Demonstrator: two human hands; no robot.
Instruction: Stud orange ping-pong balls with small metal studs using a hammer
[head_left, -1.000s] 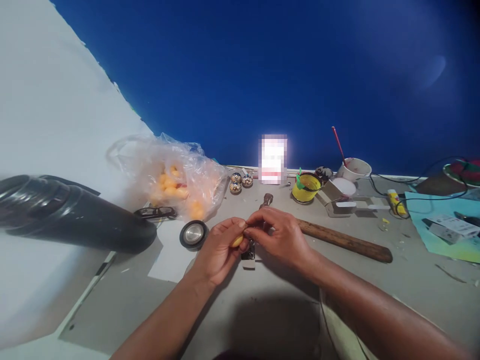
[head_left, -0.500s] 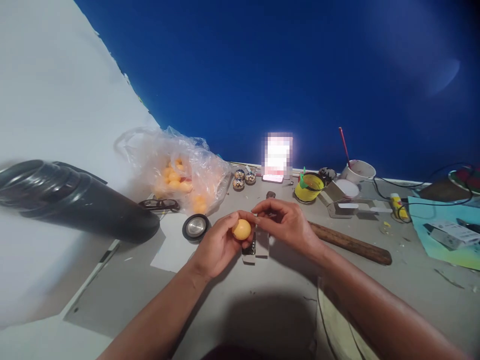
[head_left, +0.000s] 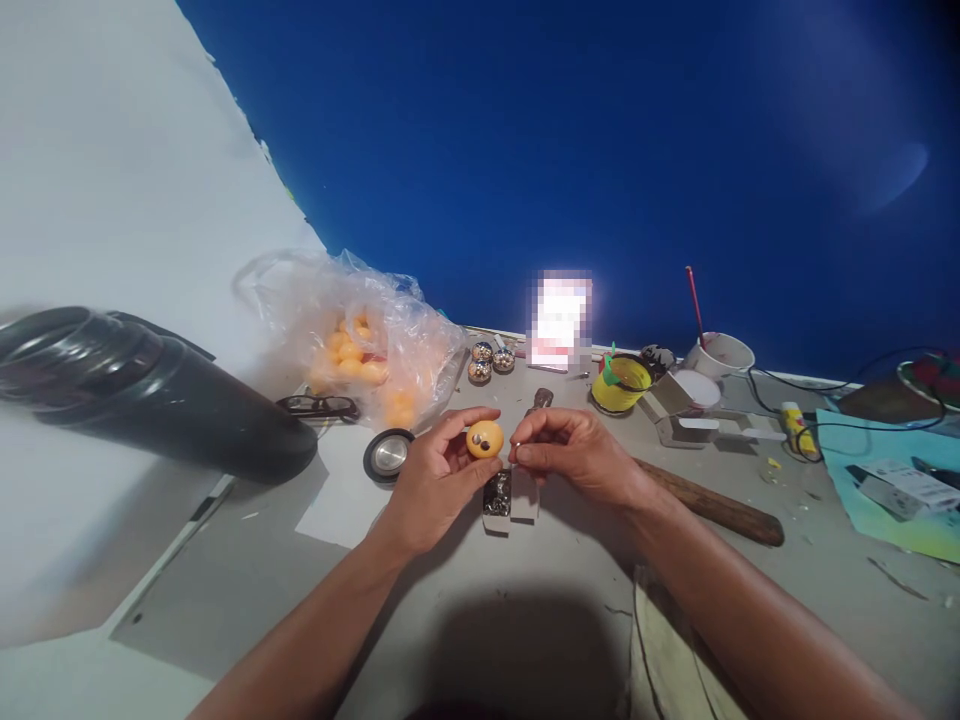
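My left hand grips an orange ping-pong ball between thumb and fingers. Two small tack heads, one shiny and one dark, show on the ball's near side. Just right of it, my right hand pinches a small shiny tack by the fingertips, apart from the ball. Below the hands lies a small open box filled with shiny tacks, its pale flap to the right. A hammer's wooden handle runs out from under my right wrist; its head shows beyond the fingers.
A clear plastic bag of orange balls stands at the back left, near three metallic-studded balls. A black bottle, glasses and a round lid are leftward. Rightward are a yellow pot, white cup and glue stick.
The ball has turned so its tack heads face me, and it has risen slightly. My right hand has drawn back a little from it, showing the tack in its fingertips.
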